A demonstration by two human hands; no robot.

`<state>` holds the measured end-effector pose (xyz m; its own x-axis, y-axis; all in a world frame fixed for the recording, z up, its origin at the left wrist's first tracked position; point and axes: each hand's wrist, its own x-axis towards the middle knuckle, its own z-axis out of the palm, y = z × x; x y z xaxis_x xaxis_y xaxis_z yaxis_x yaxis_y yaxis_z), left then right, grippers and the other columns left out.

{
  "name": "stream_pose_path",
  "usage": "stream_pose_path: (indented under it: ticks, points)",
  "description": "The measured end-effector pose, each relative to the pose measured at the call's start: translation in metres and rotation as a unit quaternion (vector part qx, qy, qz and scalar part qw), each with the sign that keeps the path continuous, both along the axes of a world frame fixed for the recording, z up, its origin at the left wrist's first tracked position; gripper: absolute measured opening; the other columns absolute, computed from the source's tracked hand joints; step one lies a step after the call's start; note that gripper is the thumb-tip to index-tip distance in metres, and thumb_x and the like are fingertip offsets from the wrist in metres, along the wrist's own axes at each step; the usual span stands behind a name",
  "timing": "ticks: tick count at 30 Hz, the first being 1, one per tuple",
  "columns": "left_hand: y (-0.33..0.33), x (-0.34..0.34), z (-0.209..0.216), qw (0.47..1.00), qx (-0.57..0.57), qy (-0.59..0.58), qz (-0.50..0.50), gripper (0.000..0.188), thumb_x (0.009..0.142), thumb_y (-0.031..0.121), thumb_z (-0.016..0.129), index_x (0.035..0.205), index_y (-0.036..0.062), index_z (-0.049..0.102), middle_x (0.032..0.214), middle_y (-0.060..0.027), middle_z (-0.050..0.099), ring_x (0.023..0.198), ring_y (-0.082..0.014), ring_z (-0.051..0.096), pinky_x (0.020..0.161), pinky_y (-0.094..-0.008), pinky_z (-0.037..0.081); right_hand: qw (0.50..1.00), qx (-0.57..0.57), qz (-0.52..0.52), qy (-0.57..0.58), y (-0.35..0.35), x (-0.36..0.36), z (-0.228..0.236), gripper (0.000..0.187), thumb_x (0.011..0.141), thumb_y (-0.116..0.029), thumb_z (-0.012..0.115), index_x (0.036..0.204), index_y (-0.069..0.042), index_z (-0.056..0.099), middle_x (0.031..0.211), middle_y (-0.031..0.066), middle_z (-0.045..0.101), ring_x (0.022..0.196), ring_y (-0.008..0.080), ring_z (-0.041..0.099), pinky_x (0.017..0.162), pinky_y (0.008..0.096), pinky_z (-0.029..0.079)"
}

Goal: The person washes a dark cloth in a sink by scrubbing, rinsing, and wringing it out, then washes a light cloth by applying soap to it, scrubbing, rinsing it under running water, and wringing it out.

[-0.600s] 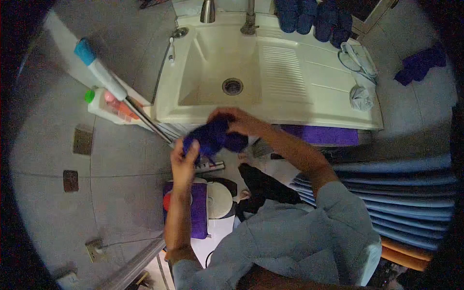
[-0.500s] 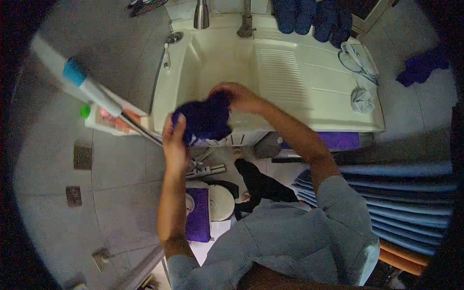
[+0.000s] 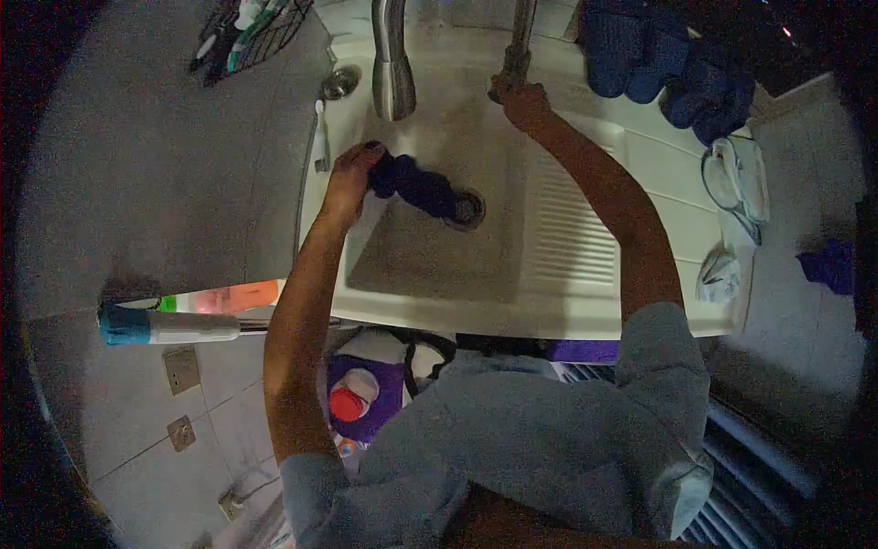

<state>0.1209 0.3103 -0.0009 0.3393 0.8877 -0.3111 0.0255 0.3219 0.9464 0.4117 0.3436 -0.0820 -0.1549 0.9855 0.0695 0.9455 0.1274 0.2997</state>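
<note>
A dark purple cloth [image 3: 419,188] hangs bunched from my left hand [image 3: 349,183], whose fingers are closed on its upper end. The cloth stretches across the sink basin [image 3: 425,270], its far end beside the round drain [image 3: 469,210]. My right hand [image 3: 527,108] reaches to the back of the sink, with its fingers closed around the lower end of the metal faucet handle [image 3: 517,64]. To the left of the handle, the metal spout [image 3: 394,84] points down into the basin. No water can be made out coming from it.
A ribbed washboard [image 3: 576,220] adjoins the basin on the right. Dark blue slippers [image 3: 626,55] stand at the back right, near a crumpled white bag [image 3: 720,276]. A toothbrush [image 3: 320,137] lies on the left rim. A blue-and-white mop handle [image 3: 169,326] juts out at the left.
Both hands held the cloth near the sink's front edge. My right hand has let go and moved to the faucet handle; my left has carried the cloth deeper over the basin. The view has shifted.
</note>
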Motion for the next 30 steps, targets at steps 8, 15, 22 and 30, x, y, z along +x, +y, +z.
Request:
stream_pose_path:
  ticks: [8, 15, 22, 30]
  points:
    - [0.047, 0.014, -0.051, 0.993, 0.021, 0.112, -0.019, 0.027, 0.072, 0.019, 0.046, 0.089, -0.0017, 0.045, 0.076, -0.0081, 0.051, 0.065, -0.0148, 0.048, 0.06, -0.0262, 0.037, 0.942, 0.092, -0.057, 0.319, 0.018, 0.006, -0.041, 0.044, 0.073, -0.009, 0.039, 0.113, -0.005, 0.023, 0.082, 0.0104, 0.049, 0.049, 0.0164, 0.044, 0.043, 0.0289, 0.039]
    - [0.044, 0.034, -0.019, 0.962, 0.053, 0.249, -0.1, 0.03, 0.073, 0.023, 0.047, 0.083, -0.0047, 0.049, 0.071, -0.0059, 0.05, 0.064, -0.0123, 0.044, 0.06, -0.0259, 0.036, 0.875, 0.117, -0.099, 0.458, 0.031, 0.01, -0.077, 0.041, 0.072, -0.005, 0.039, 0.11, -0.002, 0.026, 0.094, 0.012, 0.046, 0.054, 0.018, 0.046, 0.046, 0.0289, 0.042]
    - [0.061, 0.061, -0.037, 0.952, 0.05, 0.293, -0.071, 0.028, 0.072, 0.022, 0.048, 0.085, -0.0027, 0.048, 0.073, -0.007, 0.05, 0.065, -0.0141, 0.044, 0.062, -0.025, 0.036, 0.82, 0.268, -0.021, 0.505, 0.062, 0.054, -0.136, 0.041, 0.071, -0.009, 0.041, 0.109, 0.0, 0.026, 0.087, 0.0154, 0.047, 0.063, 0.0213, 0.051, 0.043, 0.0344, 0.04]
    - [0.071, 0.04, -0.052, 0.911, 0.126, 0.333, -0.208, 0.052, 0.069, 0.036, 0.05, 0.105, -0.0006, 0.039, 0.105, -0.014, 0.04, 0.094, -0.0169, 0.041, 0.079, -0.0241, 0.033, 0.702, 0.153, -0.088, -0.69, 0.031, 0.014, -0.082, 0.034, 0.075, -0.018, 0.037, 0.108, -0.01, 0.03, 0.084, 0.0138, 0.046, 0.066, 0.0247, 0.05, 0.047, 0.035, 0.042]
